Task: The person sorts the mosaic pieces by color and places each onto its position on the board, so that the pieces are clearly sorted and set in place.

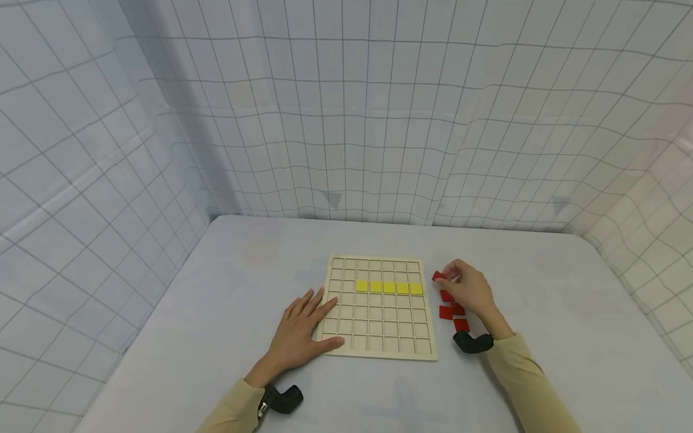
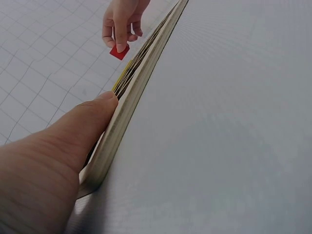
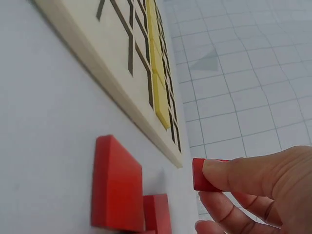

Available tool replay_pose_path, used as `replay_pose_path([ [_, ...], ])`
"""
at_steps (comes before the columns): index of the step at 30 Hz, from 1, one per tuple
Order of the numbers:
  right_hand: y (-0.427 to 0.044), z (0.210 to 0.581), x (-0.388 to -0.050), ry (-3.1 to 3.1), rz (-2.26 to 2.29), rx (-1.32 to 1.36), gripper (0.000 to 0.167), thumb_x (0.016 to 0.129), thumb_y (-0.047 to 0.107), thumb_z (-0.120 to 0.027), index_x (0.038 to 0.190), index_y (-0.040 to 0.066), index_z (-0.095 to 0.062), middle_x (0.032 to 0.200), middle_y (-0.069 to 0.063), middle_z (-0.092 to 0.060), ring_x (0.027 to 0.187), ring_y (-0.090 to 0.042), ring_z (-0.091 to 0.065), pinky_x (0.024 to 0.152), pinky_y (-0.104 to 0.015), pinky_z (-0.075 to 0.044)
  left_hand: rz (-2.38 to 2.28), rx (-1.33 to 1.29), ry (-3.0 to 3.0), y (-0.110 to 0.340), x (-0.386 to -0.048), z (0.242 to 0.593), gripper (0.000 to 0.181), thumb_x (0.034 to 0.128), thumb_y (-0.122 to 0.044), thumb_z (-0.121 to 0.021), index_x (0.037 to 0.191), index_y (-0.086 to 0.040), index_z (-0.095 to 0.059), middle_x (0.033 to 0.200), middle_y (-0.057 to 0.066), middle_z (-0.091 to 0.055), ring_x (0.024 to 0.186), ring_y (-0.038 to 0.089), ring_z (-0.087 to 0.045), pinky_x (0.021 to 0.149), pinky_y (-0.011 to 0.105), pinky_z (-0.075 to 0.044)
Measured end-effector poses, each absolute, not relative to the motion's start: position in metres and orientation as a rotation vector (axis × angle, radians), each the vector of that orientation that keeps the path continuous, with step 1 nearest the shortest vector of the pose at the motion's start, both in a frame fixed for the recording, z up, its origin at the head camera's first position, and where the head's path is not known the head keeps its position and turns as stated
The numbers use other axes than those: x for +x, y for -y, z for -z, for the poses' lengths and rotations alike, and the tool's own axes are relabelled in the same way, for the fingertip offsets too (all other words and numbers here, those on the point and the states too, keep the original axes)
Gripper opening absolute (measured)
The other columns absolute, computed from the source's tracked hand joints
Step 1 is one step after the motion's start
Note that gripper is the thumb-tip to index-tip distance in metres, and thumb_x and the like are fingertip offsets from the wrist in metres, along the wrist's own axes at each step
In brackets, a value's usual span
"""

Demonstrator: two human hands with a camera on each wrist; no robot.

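A pale wooden grid board [image 1: 376,344] lies flat on the table, with several yellow square tiles [image 1: 389,287] set side by side in one row up to its right side. My left hand [image 1: 299,329] rests on the board's left edge, fingers spread, the thumb on the near left corner. In the right wrist view, my right hand [image 3: 258,187] pinches a red square tile [image 3: 199,175] between thumb and fingers. That hand [image 1: 470,288] is just right of the board, above several loose red tiles [image 1: 446,313] on the table.
White table surface [image 1: 260,252] surrounds the board. Grid-patterned white cloth [image 1: 346,120] hangs behind and at both sides. A black wrist device [image 1: 284,399] is on the left wrist, and another black device [image 1: 473,343] on the right, close to the nearest red tile.
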State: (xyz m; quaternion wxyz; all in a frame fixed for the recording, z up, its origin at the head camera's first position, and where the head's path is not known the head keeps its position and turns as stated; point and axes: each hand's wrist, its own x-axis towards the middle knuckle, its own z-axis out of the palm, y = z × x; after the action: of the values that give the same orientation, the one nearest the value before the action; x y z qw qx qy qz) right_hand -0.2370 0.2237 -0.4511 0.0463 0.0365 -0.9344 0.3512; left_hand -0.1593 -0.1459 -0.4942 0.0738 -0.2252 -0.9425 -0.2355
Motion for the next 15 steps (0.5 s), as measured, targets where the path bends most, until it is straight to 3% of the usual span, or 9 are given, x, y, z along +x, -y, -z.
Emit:
replay_pose_path([
  [4, -0.217, 0.447, -0.233, 2.823, -1.072, 0.167, 0.020, 0.084, 0.019, -0.074, 0.091, 0.007, -0.060, 0.084, -0.005, -0.063, 0.072, -0.021, -0.055, 0.058, -0.030, -0.045, 0.713, -0.680, 2.825, 0.146, -0.159, 0.494, 0.081, 0.0816, -0.065, -0.059, 0.147, -0.021, -0.040, 0.154, 0.009, -0.025, 0.141, 0.030, -0.015, 0.109, 0.053, -0.013],
  [9, -0.206, 0.443, -0.226, 2.809, -1.127, 0.240, 0.018, 0.083, 0.017, -0.074, 0.089, 0.008, -0.061, 0.082, -0.002, -0.063, 0.061, -0.017, -0.054, 0.052, -0.030, -0.045, 0.717, -0.690, 2.817, 0.145, -0.158, 0.494, 0.080, 0.0818, -0.064, -0.059, 0.147, -0.021, -0.040, 0.154, 0.010, -0.025, 0.141, 0.031, -0.016, 0.109, 0.053, -0.013],
  [15, -0.189, 0.437, -0.221, 2.752, -1.145, 0.378, 0.016, 0.080, 0.013, -0.077, 0.086, 0.009, -0.063, 0.079, 0.000, -0.064, 0.065, -0.016, -0.052, 0.055, -0.029, -0.043, 0.720, -0.692, 2.808, 0.146, -0.160, 0.495, 0.080, 0.0815, -0.064, -0.060, 0.146, -0.019, -0.041, 0.153, 0.010, -0.026, 0.141, 0.032, -0.017, 0.109, 0.054, -0.014],
])
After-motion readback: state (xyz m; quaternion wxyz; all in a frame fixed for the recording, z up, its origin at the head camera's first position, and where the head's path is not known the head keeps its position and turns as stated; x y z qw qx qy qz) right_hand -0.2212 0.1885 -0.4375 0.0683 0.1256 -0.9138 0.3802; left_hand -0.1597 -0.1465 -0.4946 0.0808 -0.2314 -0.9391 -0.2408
